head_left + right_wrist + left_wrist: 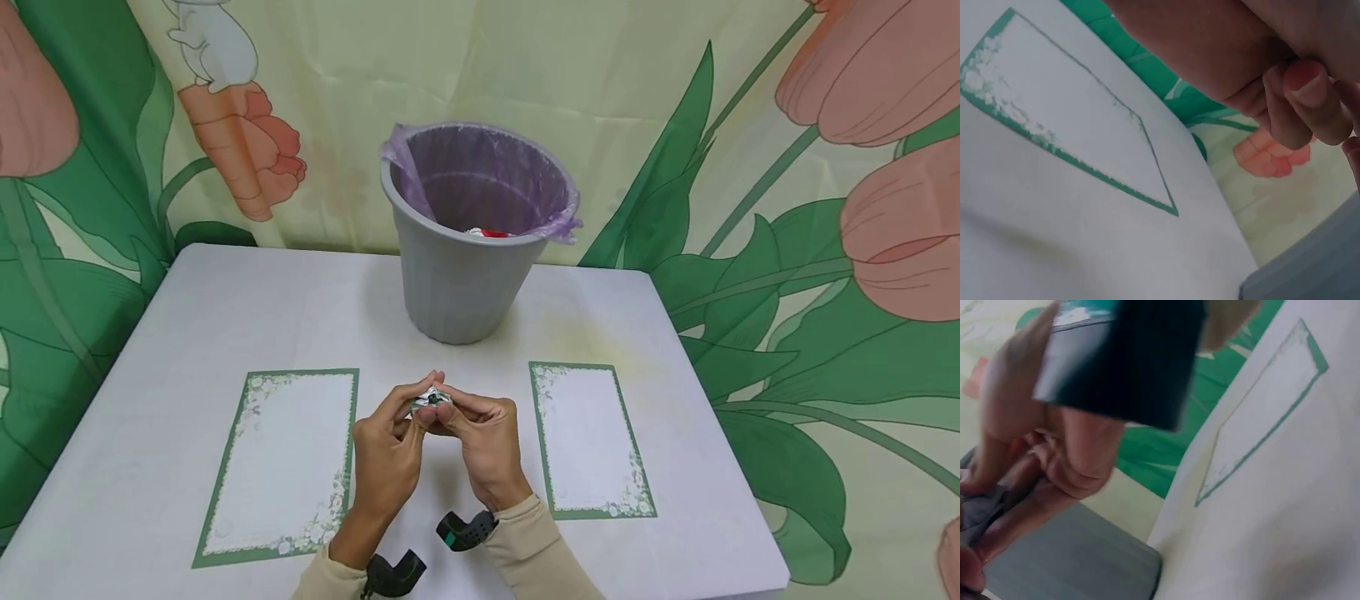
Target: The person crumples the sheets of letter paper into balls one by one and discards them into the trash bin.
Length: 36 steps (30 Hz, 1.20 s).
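Note:
A small crumpled wrapper (431,398), silvery with dark green bits, is held up in front of the bin. My left hand (384,458) pinches it from the left between thumb and fingers. From the other side, the thumb and fingers of my right hand (487,446) pinch it too, and the two hands' fingertips meet around it. In the left wrist view a greyish part of the wrapper (982,512) shows between fingers at the left edge. Fingers hide it in the right wrist view.
A grey bin (461,292) with a purple liner (408,171) stands at the table's back; something red and white (491,233) lies inside. Green-bordered sheets lie left (281,467) and right (588,442) on the white table (315,308). A floral cloth hangs behind.

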Tool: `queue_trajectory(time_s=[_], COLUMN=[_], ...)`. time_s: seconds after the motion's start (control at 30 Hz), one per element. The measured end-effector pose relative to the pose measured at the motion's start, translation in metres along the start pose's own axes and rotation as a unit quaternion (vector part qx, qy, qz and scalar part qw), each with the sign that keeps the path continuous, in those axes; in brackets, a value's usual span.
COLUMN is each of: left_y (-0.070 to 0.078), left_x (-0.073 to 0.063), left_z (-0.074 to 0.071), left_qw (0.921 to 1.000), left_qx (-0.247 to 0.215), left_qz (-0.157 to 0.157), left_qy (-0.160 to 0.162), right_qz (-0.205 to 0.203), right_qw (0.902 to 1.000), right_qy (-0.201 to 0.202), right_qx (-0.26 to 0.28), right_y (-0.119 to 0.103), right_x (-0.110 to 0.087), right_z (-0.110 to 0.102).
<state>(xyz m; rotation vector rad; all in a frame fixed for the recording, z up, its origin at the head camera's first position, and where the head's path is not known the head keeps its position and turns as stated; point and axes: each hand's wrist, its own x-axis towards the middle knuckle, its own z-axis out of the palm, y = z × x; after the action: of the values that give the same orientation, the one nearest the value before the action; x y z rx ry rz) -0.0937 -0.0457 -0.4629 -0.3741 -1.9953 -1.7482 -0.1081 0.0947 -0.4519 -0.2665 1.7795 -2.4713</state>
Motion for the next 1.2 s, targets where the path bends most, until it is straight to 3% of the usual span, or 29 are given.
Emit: queue_trajectory(time_s=[0.1, 0.2, 0.27, 0.33, 0.47, 0.6, 0.87, 1.03, 1.2], left_y=[-0.002, -0.005, -0.006, -0.006, -0.005, -0.001, 0.006, 0.01, 0.006], left_x=[0.003, 0.008, 0.01, 0.012, 0.012, 0.009, 0.002, 0.002, 0.006], left_z=[-0.01, -0.026, -0.034, -0.038, -0.035, -0.026, -0.012, -0.006, -0.008], left_qw=[0.9975, 0.9891, 0.9848, 0.9846, 0.9891, 0.9911, 0.9956, 0.9936, 0.9928], left_qx=[-0.01, -0.025, -0.028, -0.023, -0.037, -0.066, -0.086, -0.112, -0.119], left_qz=[-0.036, -0.075, -0.087, -0.077, -0.026, -0.006, -0.004, 0.006, -0.01], left_qy=[-0.06, -0.124, -0.148, -0.155, -0.14, -0.115, -0.037, 0.012, 0.011], right_qz=[0.011, 0.038, 0.056, 0.076, 0.099, 0.068, 0.004, -0.041, -0.048], right_qw=[0.9999, 0.999, 0.9977, 0.9956, 0.9922, 0.9948, 0.9989, 0.9985, 0.994], right_qy=[0.006, -0.017, -0.035, -0.052, -0.074, -0.076, -0.042, -0.007, -0.024], right_qx=[0.006, 0.015, 0.016, 0.018, 0.015, -0.002, -0.021, -0.036, -0.096], right_y=[0.0, -0.001, -0.002, -0.004, -0.007, -0.009, -0.008, -0.01, -0.014], right_x=[0.0, 0.001, 0.001, 0.002, 0.002, 0.0, -0.008, -0.009, -0.01], right_z=[-0.002, -0.007, -0.01, -0.013, -0.015, -0.015, -0.004, 0.005, 0.003])
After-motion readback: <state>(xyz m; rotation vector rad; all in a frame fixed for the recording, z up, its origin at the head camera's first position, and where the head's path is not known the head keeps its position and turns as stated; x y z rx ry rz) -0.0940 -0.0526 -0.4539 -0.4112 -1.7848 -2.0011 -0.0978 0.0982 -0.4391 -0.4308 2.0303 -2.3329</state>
